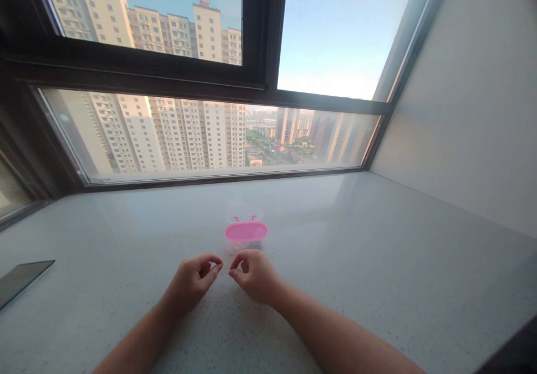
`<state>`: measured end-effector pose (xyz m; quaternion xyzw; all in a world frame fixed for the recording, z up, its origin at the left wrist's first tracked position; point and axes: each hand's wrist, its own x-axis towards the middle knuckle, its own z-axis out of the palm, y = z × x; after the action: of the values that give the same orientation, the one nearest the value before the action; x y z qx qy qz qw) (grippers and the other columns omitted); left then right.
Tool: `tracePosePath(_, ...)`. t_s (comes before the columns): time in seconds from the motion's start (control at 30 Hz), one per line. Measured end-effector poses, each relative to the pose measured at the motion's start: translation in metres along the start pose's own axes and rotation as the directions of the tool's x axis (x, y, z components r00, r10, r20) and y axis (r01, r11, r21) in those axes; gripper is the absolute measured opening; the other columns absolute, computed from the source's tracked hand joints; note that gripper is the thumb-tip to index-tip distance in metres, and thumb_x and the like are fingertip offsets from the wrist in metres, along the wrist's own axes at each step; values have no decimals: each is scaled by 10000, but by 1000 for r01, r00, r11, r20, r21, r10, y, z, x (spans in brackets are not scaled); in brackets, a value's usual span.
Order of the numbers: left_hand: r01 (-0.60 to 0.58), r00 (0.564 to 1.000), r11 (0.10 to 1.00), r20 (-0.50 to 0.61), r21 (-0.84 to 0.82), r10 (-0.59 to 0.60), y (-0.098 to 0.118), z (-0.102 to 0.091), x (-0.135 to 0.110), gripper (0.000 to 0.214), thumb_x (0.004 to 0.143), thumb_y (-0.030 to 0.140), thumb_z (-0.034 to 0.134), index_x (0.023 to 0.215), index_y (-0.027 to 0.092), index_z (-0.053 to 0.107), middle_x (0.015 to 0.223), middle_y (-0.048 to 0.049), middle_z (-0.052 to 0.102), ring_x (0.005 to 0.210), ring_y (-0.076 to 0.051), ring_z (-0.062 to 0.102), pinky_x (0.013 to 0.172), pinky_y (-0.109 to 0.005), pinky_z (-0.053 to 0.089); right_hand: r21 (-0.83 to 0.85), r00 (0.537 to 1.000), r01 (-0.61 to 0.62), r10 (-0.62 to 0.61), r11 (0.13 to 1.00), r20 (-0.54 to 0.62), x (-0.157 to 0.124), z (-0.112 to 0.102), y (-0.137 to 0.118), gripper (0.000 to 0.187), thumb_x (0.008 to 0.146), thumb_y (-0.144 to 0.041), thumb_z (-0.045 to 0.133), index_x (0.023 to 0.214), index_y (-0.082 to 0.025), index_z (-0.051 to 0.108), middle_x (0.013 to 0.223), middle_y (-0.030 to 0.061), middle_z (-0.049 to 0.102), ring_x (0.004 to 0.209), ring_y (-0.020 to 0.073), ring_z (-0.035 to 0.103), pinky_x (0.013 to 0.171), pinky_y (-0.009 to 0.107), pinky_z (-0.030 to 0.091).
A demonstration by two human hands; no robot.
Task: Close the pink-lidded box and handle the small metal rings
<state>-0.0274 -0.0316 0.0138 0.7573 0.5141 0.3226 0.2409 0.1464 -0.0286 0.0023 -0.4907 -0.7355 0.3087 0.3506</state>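
Note:
My left hand [193,280] and my right hand [253,276] face each other over the sill, thumb and forefinger of each pinched together. Only a narrow gap parts the two pinches. Whatever they hold, perhaps something thin and pale, is too small to make out. Just beyond my right hand stands a small clear plastic box with a pink rim [246,230]. Its transparent lid appears tipped back behind two pink clips. Something dark shows low through the box's wall, partly hidden by my right hand.
A pale speckled windowsill [361,273] spreads under everything. A flat dark slab like a tablet or phone [23,279] lies at the left edge. Behind runs a dark-framed window [268,91] with tall buildings outside; a white wall [470,105] bounds the right.

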Motion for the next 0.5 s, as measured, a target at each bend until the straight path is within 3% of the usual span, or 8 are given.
tracePosePath(0.5, -22, 1000, 999, 22, 26, 21, 3, -1, -1, 279, 769, 362, 438, 727, 146, 610, 475, 68, 246, 454, -84, 245, 446, -191, 198, -3, 1000, 17, -17, 1000, -4, -1, 0, 0, 115, 683, -272, 601, 699, -162, 631, 462, -52, 385, 418, 63, 303, 396, 197, 191)
